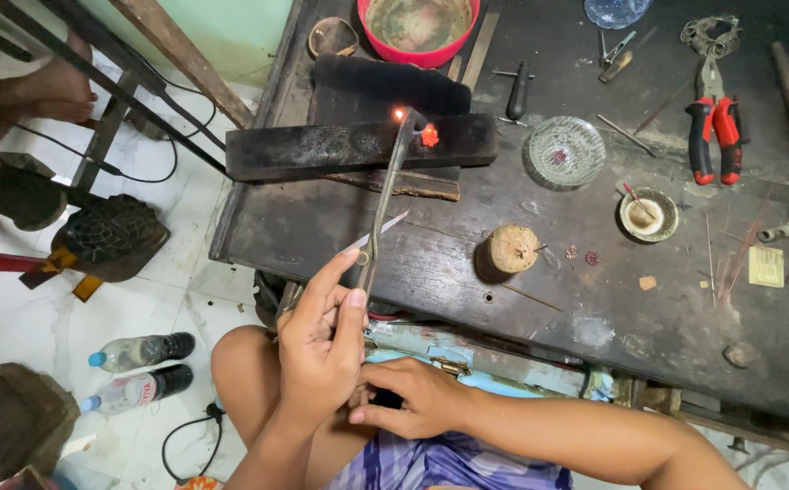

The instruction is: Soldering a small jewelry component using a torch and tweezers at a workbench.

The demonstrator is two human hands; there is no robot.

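Knees and striped cloth fill the bottom of the frame, where the right hand (413, 399) rests at the near edge of the surface (521, 299), fingers curled loosely; whether it holds anything cannot be told. Just left of it the left hand (322, 340) pinches the near end of a long torch (384, 195) between thumb and fingers, beside a thin silver blade. The torch runs up the frame to a charred block (322, 147) lying across the surface, where its tip glows beside a small red-hot piece (429, 136).

Right of the torch, at mid-frame, stands a cork stump (512, 249), with tiny red beads scattered near it. Farther right sit a small dish (648, 215) and a glass bowl (566, 151). Red pliers (715, 132) lie at upper right, a red basin (419, 27) at top centre. Two bottles (136, 367) lie on the floor at lower left.
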